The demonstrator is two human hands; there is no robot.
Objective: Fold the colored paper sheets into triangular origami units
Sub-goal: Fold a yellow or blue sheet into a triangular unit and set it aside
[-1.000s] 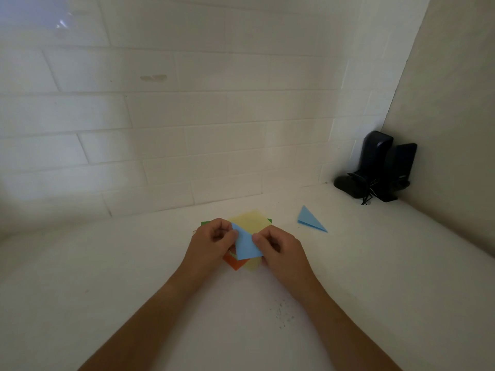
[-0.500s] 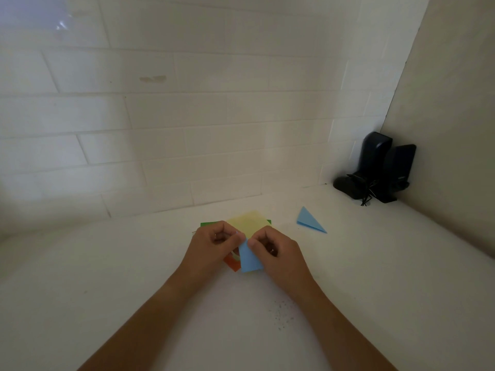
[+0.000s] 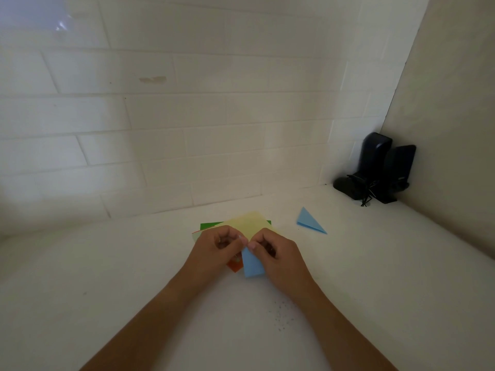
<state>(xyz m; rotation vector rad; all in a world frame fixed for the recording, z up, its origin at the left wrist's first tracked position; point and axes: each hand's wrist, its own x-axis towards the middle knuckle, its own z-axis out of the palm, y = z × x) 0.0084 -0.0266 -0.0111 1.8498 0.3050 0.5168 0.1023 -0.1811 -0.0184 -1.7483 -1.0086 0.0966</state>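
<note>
A partly folded blue paper (image 3: 251, 265) hangs between both hands at the middle of the white counter. My left hand (image 3: 217, 250) and my right hand (image 3: 278, 254) pinch its top corner together, fingertips almost touching. Under the hands lies a stack of sheets: a pale yellow sheet (image 3: 250, 223) on top, a green sheet (image 3: 207, 226) at the far left, an orange sheet (image 3: 235, 266) poking out below. A finished blue triangular unit (image 3: 309, 220) lies on the counter to the right.
Two black speakers (image 3: 380, 167) with a tangled cable stand in the back right corner. A white tiled wall (image 3: 187, 116) rises behind the counter and a plain wall closes the right side. Dark specks (image 3: 281, 315) dot the counter near my right forearm.
The blue paper has turned from a wide slanted piece between the hands to a narrower piece hanging down. Both hands have moved closer until their fingertips meet at its top.
</note>
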